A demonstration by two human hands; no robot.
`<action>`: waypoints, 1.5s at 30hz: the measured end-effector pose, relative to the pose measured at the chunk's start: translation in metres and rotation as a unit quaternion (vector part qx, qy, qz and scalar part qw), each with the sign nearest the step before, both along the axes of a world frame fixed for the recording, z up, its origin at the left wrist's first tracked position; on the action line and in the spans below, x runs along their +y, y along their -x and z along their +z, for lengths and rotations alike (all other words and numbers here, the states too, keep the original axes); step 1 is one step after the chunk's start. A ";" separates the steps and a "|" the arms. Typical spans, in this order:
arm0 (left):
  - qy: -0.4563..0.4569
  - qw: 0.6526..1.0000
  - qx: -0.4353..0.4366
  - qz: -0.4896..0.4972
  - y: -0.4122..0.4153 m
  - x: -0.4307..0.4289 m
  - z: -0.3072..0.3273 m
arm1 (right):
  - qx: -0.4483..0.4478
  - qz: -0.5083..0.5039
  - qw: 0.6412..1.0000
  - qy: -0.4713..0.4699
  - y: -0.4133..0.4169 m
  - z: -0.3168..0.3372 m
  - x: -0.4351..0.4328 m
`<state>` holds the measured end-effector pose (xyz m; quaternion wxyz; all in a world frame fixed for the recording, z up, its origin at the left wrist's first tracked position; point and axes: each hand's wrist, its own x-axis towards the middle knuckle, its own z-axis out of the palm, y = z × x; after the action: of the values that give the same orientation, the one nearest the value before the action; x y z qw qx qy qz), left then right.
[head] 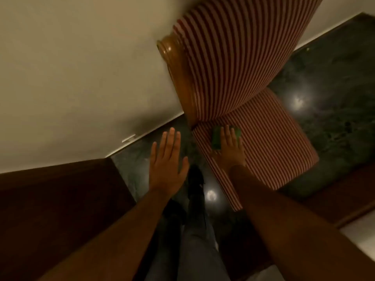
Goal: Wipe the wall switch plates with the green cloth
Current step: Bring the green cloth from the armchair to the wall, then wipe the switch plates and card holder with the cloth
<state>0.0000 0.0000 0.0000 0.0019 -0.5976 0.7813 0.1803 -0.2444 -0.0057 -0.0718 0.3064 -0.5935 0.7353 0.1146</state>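
The green cloth (216,139) lies folded on the red-and-white striped seat of an armchair (276,138), near the seat's back corner. My right hand (230,148) rests flat on top of the cloth with its fingers stretched out, and green shows on both sides of them. My left hand (167,161) hovers over the dark floor to the left of the chair, palm down, fingers spread, holding nothing. A small white plate (128,138) sits low on the cream wall (71,67), just above the floor line; its details are too small to make out.
The chair's striped back (233,57) and its polished wooden frame (178,78) lean against the wall. A dark wooden surface (50,199) fills the lower left. The glossy dark green floor (334,88) reflects lights. My legs and a dark shoe (195,179) stand between the two arms.
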 end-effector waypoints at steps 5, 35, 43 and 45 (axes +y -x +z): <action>0.001 0.999 -0.030 -0.018 -0.001 -0.010 -0.018 | 0.009 0.003 1.000 -0.002 0.006 -0.029 -0.004; 0.317 0.931 0.048 0.176 -0.124 -0.038 0.312 | -0.261 -0.035 0.815 0.517 -0.124 0.354 -0.087; 0.492 0.834 0.050 0.244 -0.206 -0.055 0.444 | -0.318 0.105 0.660 0.673 -0.197 0.514 -0.116; 0.525 0.810 0.062 0.256 -0.227 -0.059 0.472 | -0.318 0.110 0.627 0.703 -0.216 0.544 -0.119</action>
<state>0.2272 -0.0587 0.4724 -0.4063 -0.6734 0.5746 -0.2266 -0.0284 -0.1251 0.4726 -0.0038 -0.7045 0.3786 -0.6002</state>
